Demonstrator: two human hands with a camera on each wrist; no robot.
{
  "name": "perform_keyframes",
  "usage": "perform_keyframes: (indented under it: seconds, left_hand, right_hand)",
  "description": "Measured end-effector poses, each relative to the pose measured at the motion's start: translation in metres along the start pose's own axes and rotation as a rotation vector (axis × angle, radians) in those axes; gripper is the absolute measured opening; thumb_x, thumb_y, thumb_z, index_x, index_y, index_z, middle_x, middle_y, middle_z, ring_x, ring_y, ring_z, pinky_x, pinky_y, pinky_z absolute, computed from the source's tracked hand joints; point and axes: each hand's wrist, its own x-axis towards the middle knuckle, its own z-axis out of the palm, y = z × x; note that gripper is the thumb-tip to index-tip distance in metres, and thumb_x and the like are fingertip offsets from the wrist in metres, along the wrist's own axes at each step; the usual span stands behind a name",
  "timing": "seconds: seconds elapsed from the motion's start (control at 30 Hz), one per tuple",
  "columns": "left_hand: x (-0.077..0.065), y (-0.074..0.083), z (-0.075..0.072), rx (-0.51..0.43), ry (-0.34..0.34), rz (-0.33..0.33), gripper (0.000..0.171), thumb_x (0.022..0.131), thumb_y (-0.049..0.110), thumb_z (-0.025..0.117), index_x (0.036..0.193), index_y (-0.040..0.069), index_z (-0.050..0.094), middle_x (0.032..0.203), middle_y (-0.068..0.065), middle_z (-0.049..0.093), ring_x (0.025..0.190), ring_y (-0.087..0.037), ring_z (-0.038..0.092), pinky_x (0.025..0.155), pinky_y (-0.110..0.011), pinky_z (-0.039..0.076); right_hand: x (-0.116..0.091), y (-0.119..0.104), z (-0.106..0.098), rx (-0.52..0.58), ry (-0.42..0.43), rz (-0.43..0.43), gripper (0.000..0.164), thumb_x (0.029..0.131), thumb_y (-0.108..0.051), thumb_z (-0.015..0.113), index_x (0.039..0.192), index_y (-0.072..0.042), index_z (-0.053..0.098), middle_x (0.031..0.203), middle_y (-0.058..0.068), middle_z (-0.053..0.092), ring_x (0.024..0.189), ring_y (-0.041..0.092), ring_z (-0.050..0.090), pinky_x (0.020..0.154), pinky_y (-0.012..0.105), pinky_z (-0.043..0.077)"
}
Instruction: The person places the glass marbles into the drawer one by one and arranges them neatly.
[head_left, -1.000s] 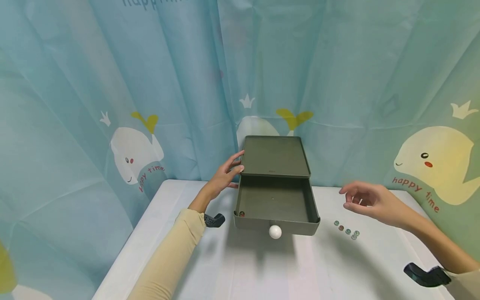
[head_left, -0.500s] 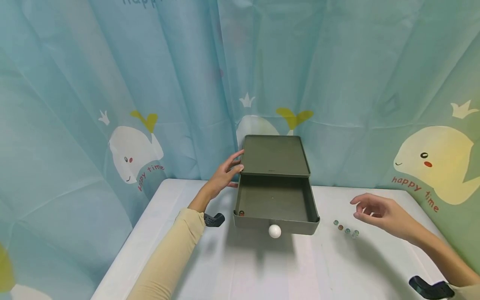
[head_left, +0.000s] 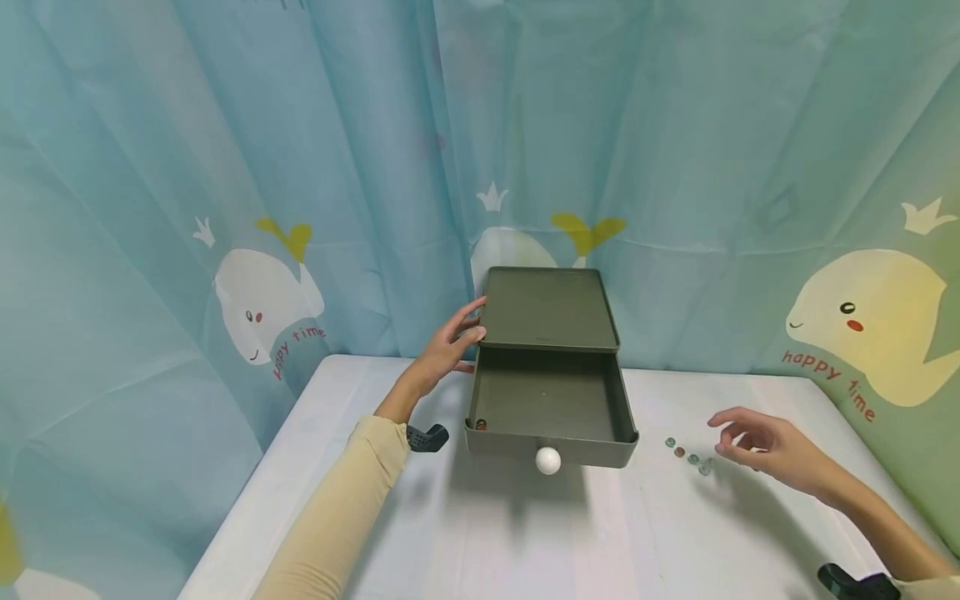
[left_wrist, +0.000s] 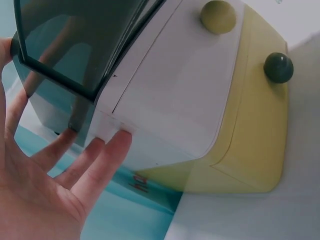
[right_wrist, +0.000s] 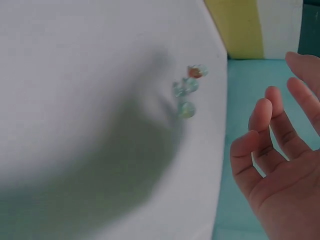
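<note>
My left hand rests its fairly straight fingers against the left side of a drawer cabinet with a dark green top. In the left wrist view, fingertips touch the side of the cabinet's white middle tier. The green top drawer is pulled out, its white round knob in front. A reddish marble lies in its front left corner. My right hand, fingers loosely bent and holding nothing, hovers over the table beside several glass marbles.
Below the white tier is a yellow drawer with a dark green knob. A white-covered table bears everything. A blue curtain with whale prints hangs behind and at both sides.
My right hand has moved to the right and toward me, lower over the marbles' right side. My left hand stays against the cabinet, and the drawer stays pulled out.
</note>
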Motion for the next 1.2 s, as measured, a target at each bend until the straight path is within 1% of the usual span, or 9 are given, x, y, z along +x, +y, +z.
perform_keyframes:
  seconds: [0.13,0.3,0.5,0.63,0.77,0.9,1.03,1.2]
  left_hand:
    - [0.001,-0.001,0.000,0.002,0.001,0.013,0.060,0.106,0.036,0.053,0.162,0.037,0.032,0.164,-0.012,0.028,0.145,-0.036,0.038,0.093,-0.058,0.054]
    - [0.002,-0.002,0.000,0.008,0.002,0.013,0.060,0.106,0.036,0.053,0.162,0.038,0.032,0.164,-0.012,0.028,0.146,-0.034,0.038,0.092,-0.058,0.055]
    - [0.002,-0.001,0.000,0.011,-0.001,0.005,0.061,0.107,0.033,0.052,0.163,0.034,0.029,0.166,-0.013,0.026,0.148,-0.035,0.035,0.093,-0.060,0.054]
    - [0.002,0.000,0.002,0.012,-0.001,-0.003,0.061,0.107,0.034,0.052,0.163,0.035,0.029,0.166,-0.013,0.026,0.147,-0.036,0.037,0.094,-0.061,0.053]
    - [0.002,-0.001,0.002,0.015,0.001,0.001,0.060,0.107,0.034,0.052,0.162,0.036,0.030,0.165,-0.012,0.027,0.146,-0.034,0.037,0.094,-0.059,0.054]
    - [0.002,-0.003,0.001,0.022,0.002,0.016,0.059,0.107,0.035,0.052,0.162,0.037,0.031,0.165,-0.011,0.027,0.147,-0.034,0.037,0.092,-0.059,0.054]
    - [0.003,-0.005,0.000,0.028,0.009,0.015,0.058,0.106,0.037,0.053,0.161,0.041,0.032,0.165,-0.009,0.028,0.146,-0.032,0.038,0.092,-0.058,0.055]
    - [0.002,-0.005,0.000,0.029,0.012,0.011,0.058,0.106,0.037,0.052,0.160,0.043,0.033,0.164,-0.007,0.029,0.146,-0.030,0.038,0.092,-0.059,0.054]
  right_hand:
    - [-0.005,0.012,0.003,0.017,-0.022,0.054,0.029,0.093,-0.002,0.072,0.120,-0.011,0.066,0.090,0.000,0.069,0.072,0.015,0.067,0.056,0.027,0.047]
    - [-0.010,0.022,0.006,0.045,-0.035,0.088,0.027,0.094,-0.003,0.071,0.120,-0.006,0.064,0.089,0.002,0.068,0.070,0.015,0.066,0.054,0.027,0.046]
    - [-0.013,0.026,0.008,0.066,-0.071,0.139,0.028,0.097,-0.006,0.070,0.124,-0.003,0.063,0.093,0.001,0.069,0.072,0.016,0.066,0.059,0.026,0.046]
    - [-0.014,0.030,0.009,0.067,-0.094,0.125,0.029,0.096,-0.006,0.070,0.123,-0.001,0.062,0.093,0.002,0.069,0.072,0.017,0.067,0.062,0.025,0.047]
    - [-0.015,0.032,0.011,0.085,-0.100,0.103,0.028,0.095,-0.004,0.071,0.122,0.000,0.063,0.090,0.001,0.067,0.071,0.015,0.067,0.061,0.025,0.049]
    - [-0.014,0.038,0.012,0.101,-0.115,0.080,0.029,0.095,0.000,0.070,0.122,-0.002,0.063,0.090,0.002,0.066,0.071,0.013,0.065,0.059,0.025,0.047]
    - [-0.014,0.045,0.014,0.095,-0.129,0.044,0.030,0.093,0.004,0.070,0.122,-0.002,0.063,0.088,0.004,0.063,0.069,0.011,0.060,0.056,0.026,0.044]
    - [-0.014,0.050,0.016,0.071,-0.141,0.058,0.029,0.092,0.003,0.072,0.119,-0.001,0.064,0.086,0.003,0.060,0.068,0.010,0.057,0.057,0.026,0.044]
